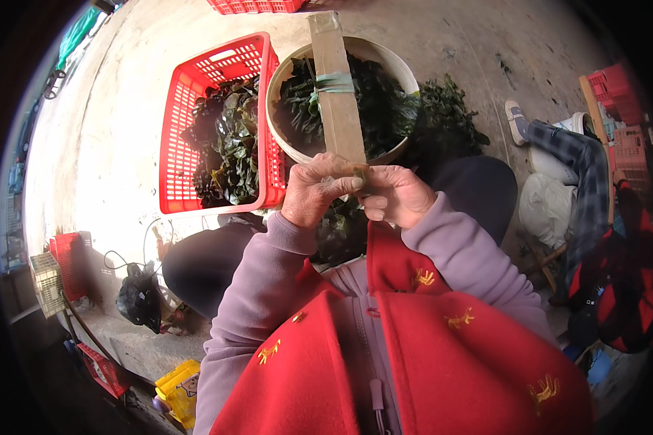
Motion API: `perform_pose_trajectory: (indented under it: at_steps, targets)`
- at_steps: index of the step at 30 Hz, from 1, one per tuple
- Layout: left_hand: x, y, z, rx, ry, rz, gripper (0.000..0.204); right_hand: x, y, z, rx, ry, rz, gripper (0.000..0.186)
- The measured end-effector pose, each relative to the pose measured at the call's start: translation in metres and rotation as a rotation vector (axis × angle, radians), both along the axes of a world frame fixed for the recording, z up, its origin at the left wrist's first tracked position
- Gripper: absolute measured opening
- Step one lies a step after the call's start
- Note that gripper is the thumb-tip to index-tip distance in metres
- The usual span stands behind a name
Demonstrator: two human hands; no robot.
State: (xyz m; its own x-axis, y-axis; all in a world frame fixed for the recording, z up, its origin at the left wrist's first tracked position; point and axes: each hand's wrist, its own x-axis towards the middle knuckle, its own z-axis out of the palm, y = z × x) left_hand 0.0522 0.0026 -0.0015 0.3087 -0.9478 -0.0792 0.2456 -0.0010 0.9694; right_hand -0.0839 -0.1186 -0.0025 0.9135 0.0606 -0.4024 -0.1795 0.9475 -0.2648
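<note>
My left hand (316, 190) and my right hand (400, 194) meet in front of my chest, fingertips pinched together. A tiny greenish bit shows between them, too small to name. Just beyond my fingers, a wooden board (339, 119) lies across a round cream tub (389, 56), with pale green strips (334, 82) tied around it. Dark green leaves (376, 90) fill the tub under the board. More dark leaves (339, 230) lie below my hands, between my legs, partly hidden by my wrists.
Left of the tub stands a red slatted crate (179, 163) holding dark leaves (236, 156). Another leaf pile (450, 119) rests on the floor to the tub's right. Farther right are a person's checked trouser leg (586, 163) and a white sack (548, 206). A black bag (139, 297) sits lower left.
</note>
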Motion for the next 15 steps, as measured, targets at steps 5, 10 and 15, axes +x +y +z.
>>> perform_pose_trajectory:
  at_steps: [5,10,15]
  targets:
    - [-0.011,-0.008,-0.011,-0.010,0.283,0.275,0.016,0.005,0.009,0.003,-0.107,-0.054,-0.257,0.020]
    - [0.003,-0.004,-0.012,-0.088,0.547,0.250,0.021,0.002,-0.001,0.007,-0.375,0.130,-0.335,0.015]
    - [0.021,-0.003,-0.009,-0.167,0.644,0.327,0.009,-0.003,-0.026,0.016,-0.598,0.265,-0.441,0.015]
